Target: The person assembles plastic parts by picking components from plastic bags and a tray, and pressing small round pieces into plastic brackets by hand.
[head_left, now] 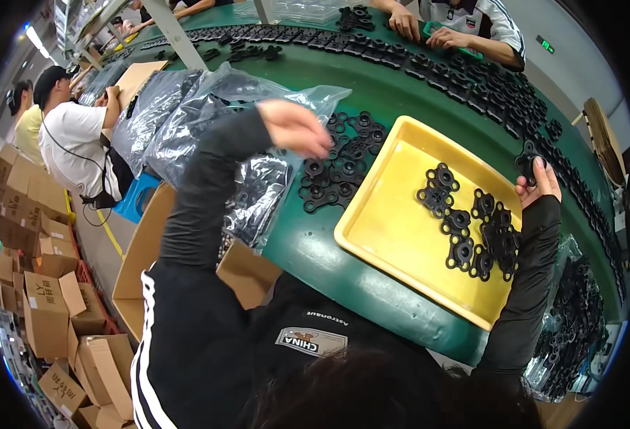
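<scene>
My right hand [540, 184] is closed on a black plastic part [528, 160] with a round centre and ringed lobes, just beyond the right edge of a yellow tray [372, 214]. Several similar black parts [461, 252] lie loose inside that tray, mostly toward its right side. My left hand [295, 129] hangs over the left side, near a cluster of black parts [348, 167] on the green table [315, 250]. Motion smears its fingers, so I cannot make out whether they hold anything.
A conveyor line of black parts [429, 70] curves along the far side and right. Clear plastic bags [165, 121] lie at the left. A bag of parts [569, 325] hangs at the right. Cardboard boxes [50, 307] are stacked left. Other people [79, 136] work nearby.
</scene>
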